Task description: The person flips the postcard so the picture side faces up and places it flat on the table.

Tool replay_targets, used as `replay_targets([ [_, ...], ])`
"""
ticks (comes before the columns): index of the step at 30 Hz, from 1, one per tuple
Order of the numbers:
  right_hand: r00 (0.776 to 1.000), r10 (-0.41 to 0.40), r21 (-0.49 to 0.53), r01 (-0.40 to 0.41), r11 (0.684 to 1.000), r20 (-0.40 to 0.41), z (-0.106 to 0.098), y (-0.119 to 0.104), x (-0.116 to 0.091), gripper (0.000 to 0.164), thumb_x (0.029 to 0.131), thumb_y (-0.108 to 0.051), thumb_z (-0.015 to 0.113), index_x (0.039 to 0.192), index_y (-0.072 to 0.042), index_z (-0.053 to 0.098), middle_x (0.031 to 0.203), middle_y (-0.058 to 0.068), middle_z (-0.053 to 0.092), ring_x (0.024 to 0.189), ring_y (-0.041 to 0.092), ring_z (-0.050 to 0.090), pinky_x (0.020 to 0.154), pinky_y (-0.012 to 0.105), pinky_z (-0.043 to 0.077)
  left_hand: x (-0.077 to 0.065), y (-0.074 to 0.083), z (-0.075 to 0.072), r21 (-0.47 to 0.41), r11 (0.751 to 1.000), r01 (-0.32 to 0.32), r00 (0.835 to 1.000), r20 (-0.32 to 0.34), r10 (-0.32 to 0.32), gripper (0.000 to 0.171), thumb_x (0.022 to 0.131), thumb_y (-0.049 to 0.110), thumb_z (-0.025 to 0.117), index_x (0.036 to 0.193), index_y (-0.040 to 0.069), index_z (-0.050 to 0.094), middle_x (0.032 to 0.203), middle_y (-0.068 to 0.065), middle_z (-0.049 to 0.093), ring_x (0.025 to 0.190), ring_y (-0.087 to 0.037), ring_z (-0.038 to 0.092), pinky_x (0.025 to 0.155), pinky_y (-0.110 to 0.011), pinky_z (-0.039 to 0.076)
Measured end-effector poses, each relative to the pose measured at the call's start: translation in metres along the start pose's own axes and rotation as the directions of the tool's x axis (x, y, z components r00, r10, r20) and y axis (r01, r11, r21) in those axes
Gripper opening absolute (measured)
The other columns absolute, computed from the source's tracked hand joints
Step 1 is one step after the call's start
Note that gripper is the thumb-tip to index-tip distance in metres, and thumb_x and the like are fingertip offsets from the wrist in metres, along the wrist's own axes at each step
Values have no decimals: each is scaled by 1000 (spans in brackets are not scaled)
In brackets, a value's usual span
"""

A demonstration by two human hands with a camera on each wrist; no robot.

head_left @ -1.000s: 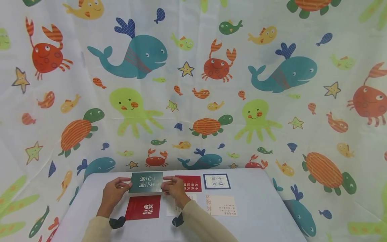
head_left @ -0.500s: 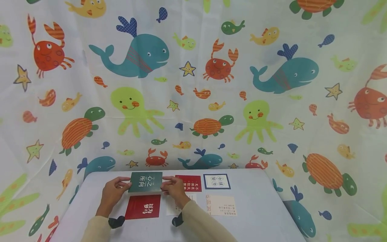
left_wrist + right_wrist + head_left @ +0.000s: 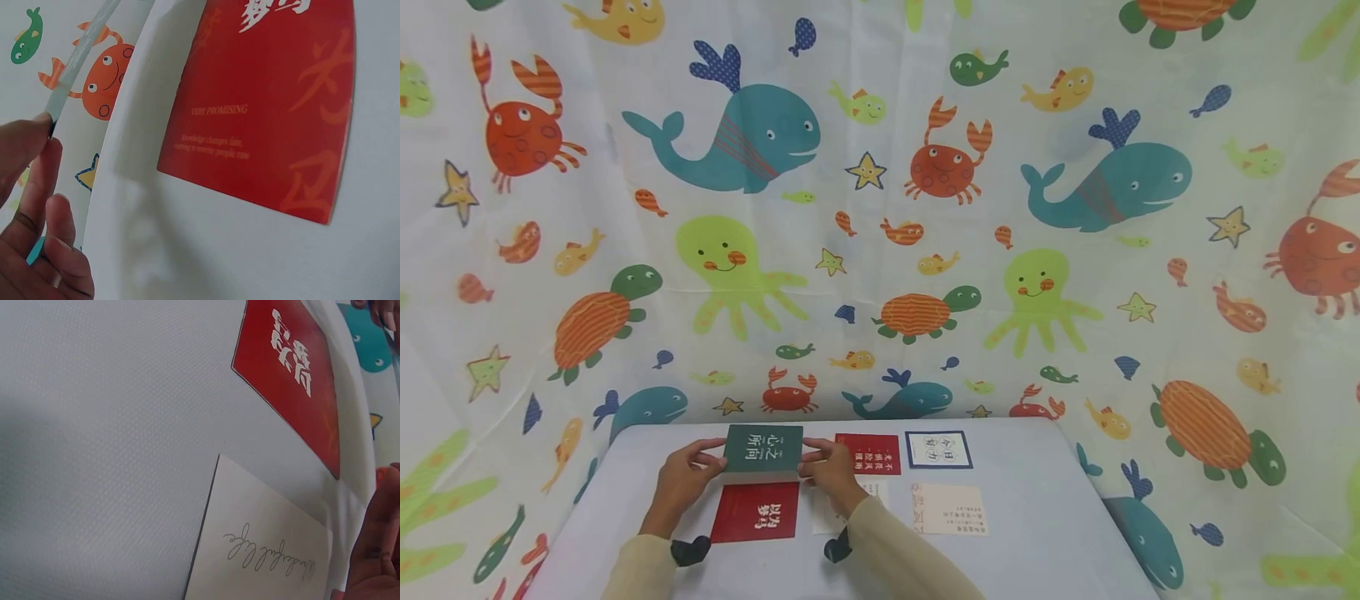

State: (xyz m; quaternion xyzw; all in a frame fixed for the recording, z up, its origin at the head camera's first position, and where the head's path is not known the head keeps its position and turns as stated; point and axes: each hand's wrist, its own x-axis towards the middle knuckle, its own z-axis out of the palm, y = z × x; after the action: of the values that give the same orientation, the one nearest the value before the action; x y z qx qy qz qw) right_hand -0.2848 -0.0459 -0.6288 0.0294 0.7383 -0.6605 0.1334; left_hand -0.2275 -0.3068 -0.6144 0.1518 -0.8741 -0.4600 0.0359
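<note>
A dark green notebook (image 3: 763, 448) with white Chinese characters is held between both hands at the table's back left. My left hand (image 3: 681, 483) pinches its left end between thumb and fingers, while my right hand (image 3: 833, 473) grips the right end. A pale strip of page edges shows along its near side. In the left wrist view, my left hand (image 3: 37, 206) pinches the notebook's thin edge (image 3: 78, 56). Just nearer than the green one lies a red notebook (image 3: 755, 512) with white characters. In the right wrist view my right hand (image 3: 378, 544) shows only partly.
Right of the hands lie a second red notebook (image 3: 876, 454), a blue-bordered white one (image 3: 938, 450) and a cream one (image 3: 953, 510). My right forearm partly covers a white notebook (image 3: 829, 515), lettered "Wonderful life". A patterned curtain (image 3: 865, 275) hangs behind the white table (image 3: 1037, 500).
The green notebook has tilted a little, so its near page edges now show as a pale strip. Both hands keep hold of its ends and have barely shifted.
</note>
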Motion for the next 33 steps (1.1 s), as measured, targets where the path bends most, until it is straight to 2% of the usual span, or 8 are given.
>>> replay_targets([
  [10,1000,2,-23,-2,1000,-2,2,-6,-9,48,91,-4,80,137,-17,72,100,3,74,83,17,76,78,34,65,1,-2,0,20,1000,10,999,36,-10,53,100,18,72,150,8,58,117,-24,70,113,-41,65,86,-46,64],
  [17,999,-2,-72,-1,997,-33,2,-10,-12,49,91,-3,79,138,-16,71,102,6,74,85,19,76,80,36,66,4,-2,4,43,999,20,998,66,-23,54,100,16,72,152,9,55,116,-23,69,111,-40,66,83,-45,63],
  [27,999,2,-108,-6,994,-38,2,-6,-8,50,90,-3,81,137,-15,72,95,4,73,80,18,74,76,33,65,5,1,8,76,997,3,998,64,-8,53,101,7,68,152,6,55,112,-20,70,107,-34,64,84,-43,61],
  [33,998,18,-132,-25,991,-55,4,-5,-5,48,90,-4,81,136,-14,73,93,3,74,79,17,74,78,34,65,6,1,11,117,993,-8,999,51,2,49,101,6,67,149,3,57,111,-20,70,102,-31,64,90,-49,60],
])
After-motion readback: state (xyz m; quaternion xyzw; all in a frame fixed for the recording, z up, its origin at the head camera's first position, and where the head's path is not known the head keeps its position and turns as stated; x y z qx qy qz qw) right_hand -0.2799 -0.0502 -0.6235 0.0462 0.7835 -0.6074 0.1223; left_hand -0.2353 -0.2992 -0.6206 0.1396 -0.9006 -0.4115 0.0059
